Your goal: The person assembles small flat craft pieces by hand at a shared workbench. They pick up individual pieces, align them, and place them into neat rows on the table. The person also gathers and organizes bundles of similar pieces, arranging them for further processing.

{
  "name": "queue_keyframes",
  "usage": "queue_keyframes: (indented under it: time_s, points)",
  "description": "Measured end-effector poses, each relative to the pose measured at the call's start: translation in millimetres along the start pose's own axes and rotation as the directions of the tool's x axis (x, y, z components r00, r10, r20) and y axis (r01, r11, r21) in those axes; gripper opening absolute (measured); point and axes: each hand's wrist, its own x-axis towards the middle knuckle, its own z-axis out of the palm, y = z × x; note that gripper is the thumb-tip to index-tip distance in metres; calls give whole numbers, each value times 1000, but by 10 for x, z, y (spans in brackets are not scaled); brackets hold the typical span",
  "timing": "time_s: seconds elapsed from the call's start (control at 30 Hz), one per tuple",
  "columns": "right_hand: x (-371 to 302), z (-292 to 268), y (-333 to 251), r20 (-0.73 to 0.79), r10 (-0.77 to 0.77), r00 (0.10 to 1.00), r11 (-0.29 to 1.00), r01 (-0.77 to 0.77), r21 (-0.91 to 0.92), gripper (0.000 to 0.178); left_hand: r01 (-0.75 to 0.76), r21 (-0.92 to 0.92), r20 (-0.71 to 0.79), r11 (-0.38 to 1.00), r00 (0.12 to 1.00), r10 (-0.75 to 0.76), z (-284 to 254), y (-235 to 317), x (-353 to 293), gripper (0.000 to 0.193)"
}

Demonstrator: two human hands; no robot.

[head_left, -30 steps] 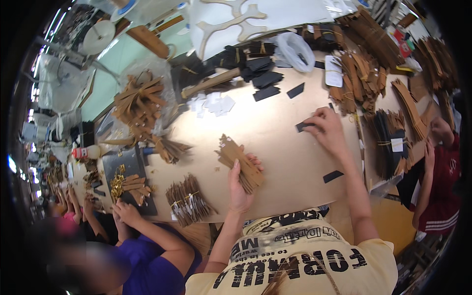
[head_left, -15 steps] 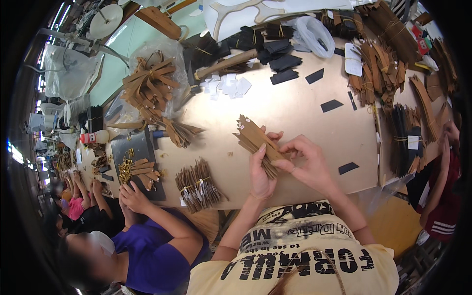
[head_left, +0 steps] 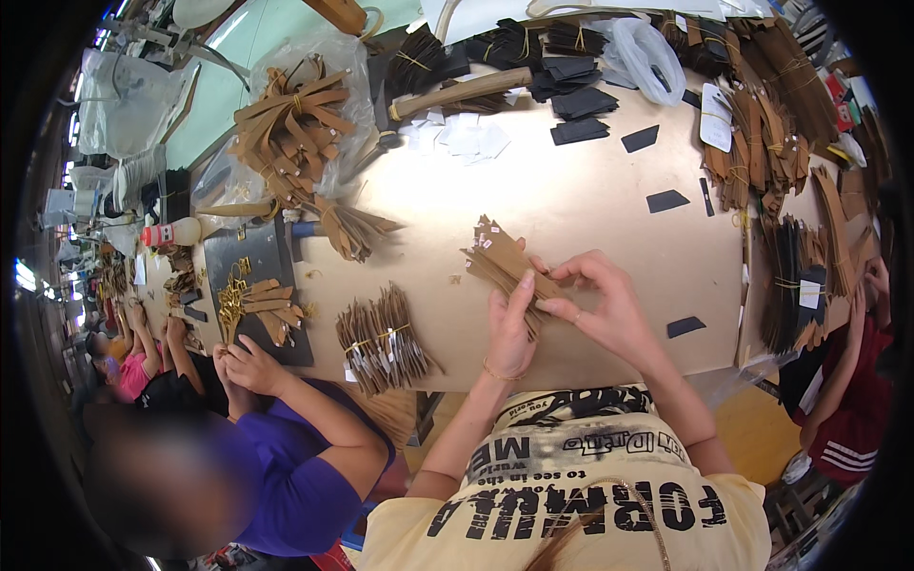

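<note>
currently, in the head view, holding fanned brown strips (head_left: 500,259) over the table (head_left: 619,233), clasped near the lower end with the left hand (head_left: 512,333); touching their right edge with the half-curled right hand (head_left: 607,305), too hidden to tell whether gripping any. no longer pinching the black patch (head_left: 668,201), now left on the table; seemingly freed for two-handed strip work.

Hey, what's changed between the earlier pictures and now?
The right hand let go of a flat black four-sided piece, now lying on the smooth tan tabletop, and moved left to the fanned stack of thin brown strips, where its fingers touch the near end. The left hand still holds that stack; the tied brown bundle stayed on the tabletop.
</note>
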Motion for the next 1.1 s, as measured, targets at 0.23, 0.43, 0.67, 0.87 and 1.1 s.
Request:
queue_keyframes:
  time_s: [0.23,0.43,0.67,0.87,1.1]
  points:
    - [55,-82,-37,50,243,969,924,-247,291,46,-332,857,259,393,939,228,20,29,52,58]
    - [113,195,56,62,346,936,652,-288,702,51,-197,953,225,-231,969,100,271,63,-69,76]
    - [376,-244,247,431,285,856,773,-471,424,40,18,724,211,690,946,-246,136,315,-174,91]
    - [649,-346,-131,739,219,637,853,-493,173,40,209,302,474,930,813,-337,-143,370,24,78]
    - [612,-126,-89,284,109,953,990,-130,57,40,410,74,245,909,876,-416,-204,285,-7,31]
